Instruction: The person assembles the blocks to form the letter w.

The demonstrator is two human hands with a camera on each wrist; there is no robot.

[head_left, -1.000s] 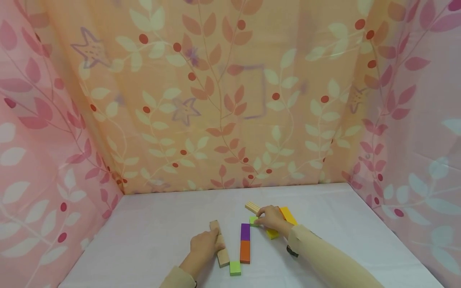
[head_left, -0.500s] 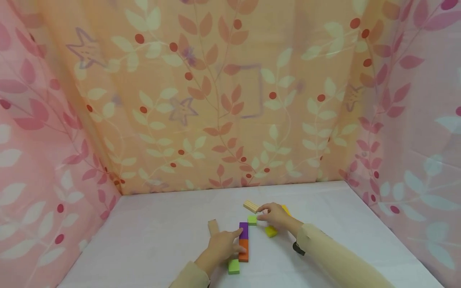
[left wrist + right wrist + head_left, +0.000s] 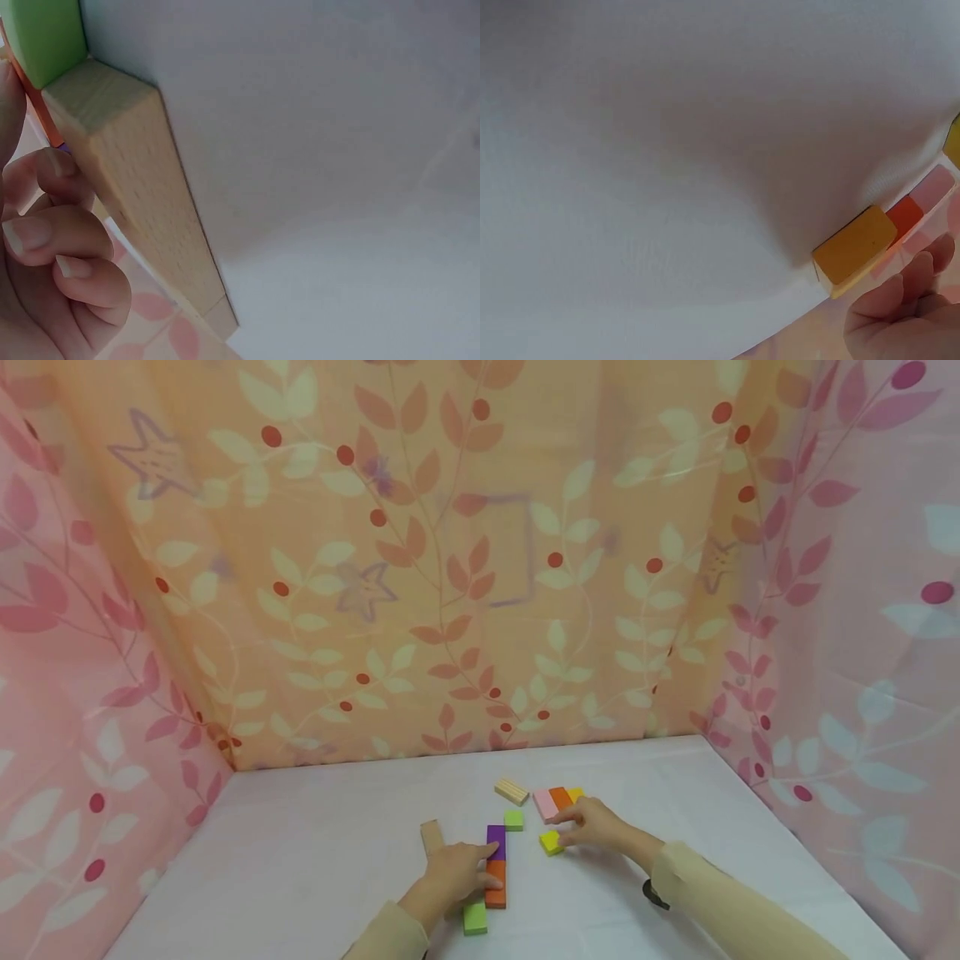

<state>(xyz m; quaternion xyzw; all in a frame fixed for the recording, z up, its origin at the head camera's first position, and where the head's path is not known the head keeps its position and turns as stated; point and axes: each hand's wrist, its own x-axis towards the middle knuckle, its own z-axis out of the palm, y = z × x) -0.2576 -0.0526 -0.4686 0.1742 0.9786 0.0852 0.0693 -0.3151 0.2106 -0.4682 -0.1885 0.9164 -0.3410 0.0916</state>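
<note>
In the head view, the left hand (image 3: 452, 872) laid its extended index finger and thumb on the purple block (image 3: 497, 835) and orange block (image 3: 496, 897), set end to end; the right hand (image 3: 600, 827) spread loose fingers at the yellow block (image 3: 551, 842), contact unclear. In the left wrist view, a wooden block (image 3: 146, 180) touched the green block (image 3: 45, 37). In the right wrist view, relaxed fingers were near a golden-yellow block (image 3: 855, 244).

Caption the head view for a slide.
Left hand over purple rectangular block and orange rectangular block, right hand at yellow square block, on white table.
</note>
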